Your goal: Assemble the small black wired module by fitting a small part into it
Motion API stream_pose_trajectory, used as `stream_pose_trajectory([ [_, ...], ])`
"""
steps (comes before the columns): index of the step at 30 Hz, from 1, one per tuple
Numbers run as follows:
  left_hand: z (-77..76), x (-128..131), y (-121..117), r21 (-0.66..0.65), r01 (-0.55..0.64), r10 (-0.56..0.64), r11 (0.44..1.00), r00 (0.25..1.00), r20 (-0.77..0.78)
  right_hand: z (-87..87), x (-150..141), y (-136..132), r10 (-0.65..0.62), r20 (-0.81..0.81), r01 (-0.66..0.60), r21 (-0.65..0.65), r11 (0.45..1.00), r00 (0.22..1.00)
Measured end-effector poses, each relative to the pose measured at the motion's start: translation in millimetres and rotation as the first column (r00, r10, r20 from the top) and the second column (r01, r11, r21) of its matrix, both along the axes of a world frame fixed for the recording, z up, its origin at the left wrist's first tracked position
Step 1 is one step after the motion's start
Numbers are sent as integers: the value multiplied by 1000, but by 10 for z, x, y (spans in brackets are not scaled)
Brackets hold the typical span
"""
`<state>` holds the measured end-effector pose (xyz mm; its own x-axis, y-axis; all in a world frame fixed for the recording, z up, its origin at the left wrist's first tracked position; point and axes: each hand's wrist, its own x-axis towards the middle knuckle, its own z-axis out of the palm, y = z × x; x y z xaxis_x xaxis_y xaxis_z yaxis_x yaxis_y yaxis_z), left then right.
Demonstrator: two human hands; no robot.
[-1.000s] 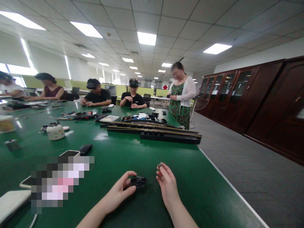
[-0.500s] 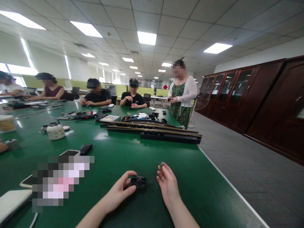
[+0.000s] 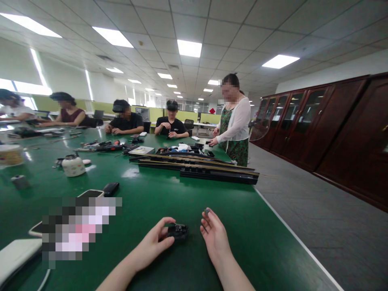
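Observation:
On the green tabletop (image 3: 169, 202), a small black part (image 3: 178, 232) with an uneven, mechanical-looking top lies under the fingers of my left hand (image 3: 159, 238). The thumb and index finger grip its left end. To the right of it, my right hand (image 3: 214, 234) is raised with the palm turned inward. Its thumb and index finger pinch a tiny grey piece (image 3: 207, 211), too small to name. The other fingers curl loosely below. A gap of bare green surface separates the two hands.
Long black rails (image 3: 218, 174) with thin brass-coloured rods lie across the table ahead. On the left are a white jar (image 3: 73, 165), a phone (image 3: 91, 193) and a white device (image 3: 20, 258). Several people sit around; a person (image 3: 235, 121) stands at the far right corner.
My hands and what they hold look nearly unchanged. The standing person has leaned down and reached a hand to the table. A hand at the left edge has left the grey cylinder.

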<state>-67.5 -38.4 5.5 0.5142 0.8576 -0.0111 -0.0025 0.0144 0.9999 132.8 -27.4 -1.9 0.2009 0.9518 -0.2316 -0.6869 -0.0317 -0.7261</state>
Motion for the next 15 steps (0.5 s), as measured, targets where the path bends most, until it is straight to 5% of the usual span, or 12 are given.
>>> stream_pose_trajectory([
  [9,59,25,-37,-1,-30,30,1000,999,-29,51,-22,-33,3,96,-4,5,1000,995],
  [15,17,11,-20,-5,-23,23,1000,1000,-8,98,-90,-75,-3,403,-55,133,990,915],
])
